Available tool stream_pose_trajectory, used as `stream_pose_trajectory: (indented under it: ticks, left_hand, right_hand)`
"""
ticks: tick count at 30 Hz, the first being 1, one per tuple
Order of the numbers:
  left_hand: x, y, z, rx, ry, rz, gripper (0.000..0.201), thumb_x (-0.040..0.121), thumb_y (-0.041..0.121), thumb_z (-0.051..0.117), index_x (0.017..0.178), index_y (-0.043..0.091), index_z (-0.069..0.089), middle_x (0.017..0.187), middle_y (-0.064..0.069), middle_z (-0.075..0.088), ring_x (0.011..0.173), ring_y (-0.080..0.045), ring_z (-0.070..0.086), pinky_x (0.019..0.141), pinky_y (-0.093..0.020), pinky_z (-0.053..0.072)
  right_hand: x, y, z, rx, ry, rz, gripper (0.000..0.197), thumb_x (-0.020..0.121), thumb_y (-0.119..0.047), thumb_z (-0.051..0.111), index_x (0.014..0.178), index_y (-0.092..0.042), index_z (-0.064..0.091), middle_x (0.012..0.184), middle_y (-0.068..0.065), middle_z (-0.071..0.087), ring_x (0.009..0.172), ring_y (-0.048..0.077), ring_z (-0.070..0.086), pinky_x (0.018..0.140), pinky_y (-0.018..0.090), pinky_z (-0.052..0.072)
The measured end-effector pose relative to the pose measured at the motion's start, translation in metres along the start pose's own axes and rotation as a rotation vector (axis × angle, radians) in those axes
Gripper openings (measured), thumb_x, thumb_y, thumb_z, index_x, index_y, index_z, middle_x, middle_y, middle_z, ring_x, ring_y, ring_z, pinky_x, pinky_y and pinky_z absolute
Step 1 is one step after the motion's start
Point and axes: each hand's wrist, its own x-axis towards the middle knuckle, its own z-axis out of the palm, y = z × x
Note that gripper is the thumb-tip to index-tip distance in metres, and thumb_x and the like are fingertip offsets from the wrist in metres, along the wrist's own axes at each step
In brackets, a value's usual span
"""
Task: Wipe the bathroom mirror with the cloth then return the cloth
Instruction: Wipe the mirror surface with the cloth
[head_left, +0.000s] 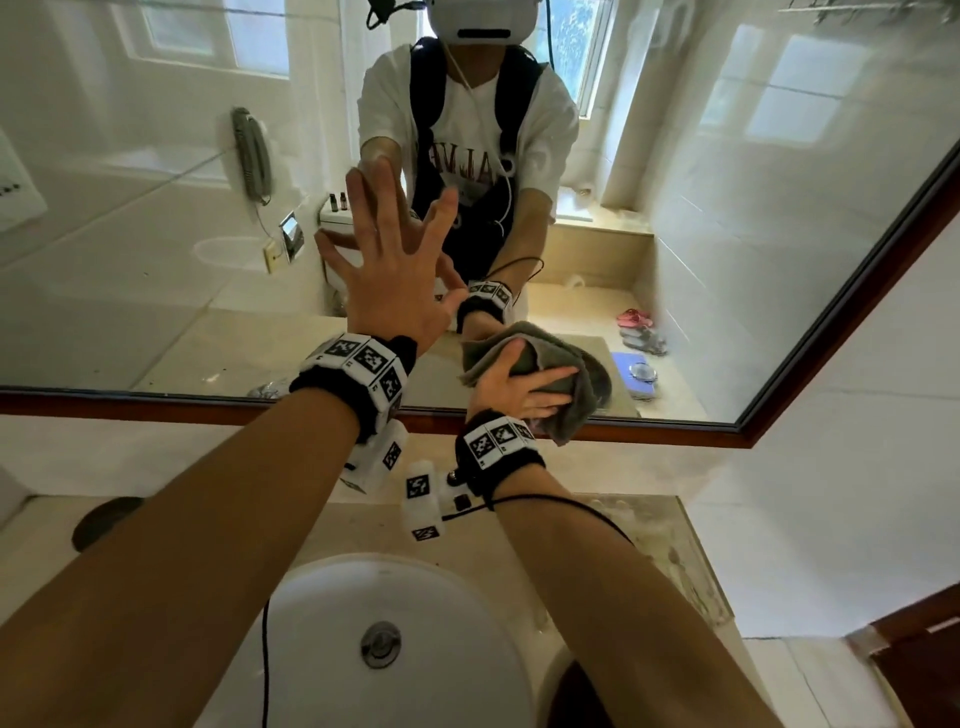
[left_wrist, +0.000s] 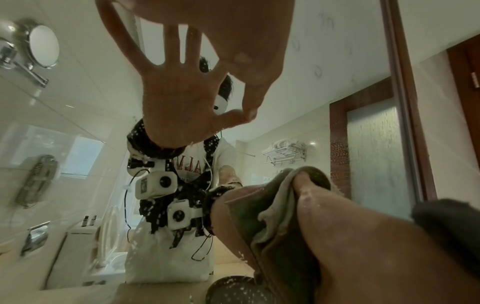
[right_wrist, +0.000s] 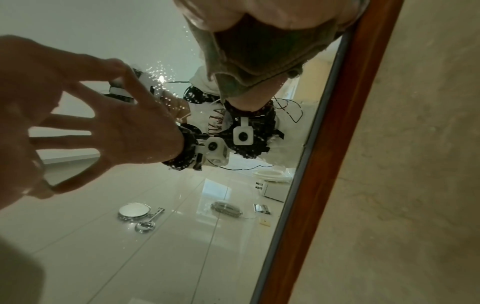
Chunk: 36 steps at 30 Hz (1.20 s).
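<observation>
Filling most of the head view, upper half and both sides: bathroom mirror, glass bounded by a brown wooden frame along the bottom and right. Spotted with droplets and faint smears in the wrist views, so probably not yet wiped clean there.

Below it, lower centre of the frame: beige table carrying a white sink with a metal drain. Both forearms reaching over the basin toward the glass.

Planted on the glass at centre frame: left hand, fingers straight and spread wide, holding nothing, its tips meeting their own reflection. Most likely placed so as a brace while leaning across the sink.

Just right of and below it, near the bottom edge of the mirror: right hand, fingers curled over the bunched grey cloth and pressing it flat against the glass. Cloth wadded rather than opened out, which gives a firm pad under the palm; loose folds hang past the fingers toward the frame. Hands near each other but apart.

Strapped at each wrist: black bands with patterned white blocks.

Judged stage: wiping under way in the lower part; returning the cloth not yet begun.
</observation>
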Motion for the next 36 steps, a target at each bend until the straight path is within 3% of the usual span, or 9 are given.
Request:
stream_pose_trajectory:
  ticks: [5, 15, 24, 36]
  left_hand:
    - [0.0, -0.001, 0.001, -0.005, -0.002, 0.011, 0.106, 0.074, 0.068, 0.063, 0.151, 0.044, -0.007, 0.159, -0.023, -0.008, 0.145, -0.046, -0.007, 0.1, -0.079, 0.014]
    - [-0.004, 0.0, 0.002, -0.022, -0.001, 0.018, 0.098, 0.08, 0.069, 0.055, 0.151, 0.043, -0.006, 0.159, -0.023, -0.007, 0.145, -0.046, -0.006, 0.1, -0.079, 0.014]
    - [-0.009, 0.0, 0.008, 0.007, 0.009, -0.01, 0.092, 0.082, 0.069, 0.051, 0.152, 0.042, -0.003, 0.16, -0.023, -0.007, 0.145, -0.045, -0.006, 0.101, -0.078, 0.016]
    - [-0.017, -0.001, 0.008, 0.05, 0.032, -0.085, 0.094, 0.081, 0.07, 0.055, 0.152, 0.042, 0.0, 0.159, -0.024, -0.002, 0.146, -0.042, -0.002, 0.103, -0.074, 0.021]
  right_hand:
    - [0.009, 0.006, -0.009, -0.005, -0.002, -0.013, 0.093, 0.091, -0.058, 0.05, 0.153, -0.026, -0.011, 0.159, 0.017, -0.02, 0.147, 0.038, -0.01, 0.117, 0.052, -0.002]
    - [0.062, -0.02, -0.054, -0.062, 0.129, 0.108, 0.086, 0.093, -0.064, 0.037, 0.153, -0.026, -0.011, 0.16, 0.021, -0.007, 0.147, 0.039, 0.007, 0.117, 0.051, 0.004]
    - [0.116, -0.035, -0.107, -0.035, 0.193, 0.153, 0.087, 0.091, -0.069, 0.033, 0.154, -0.027, -0.01, 0.161, 0.02, -0.005, 0.147, 0.041, 0.008, 0.119, 0.051, 0.006]
    - [0.115, -0.025, -0.093, 0.0, 0.229, 0.127, 0.084, 0.093, -0.063, 0.038, 0.155, -0.024, -0.003, 0.161, 0.02, -0.004, 0.147, 0.04, 0.006, 0.119, 0.051, 0.007]
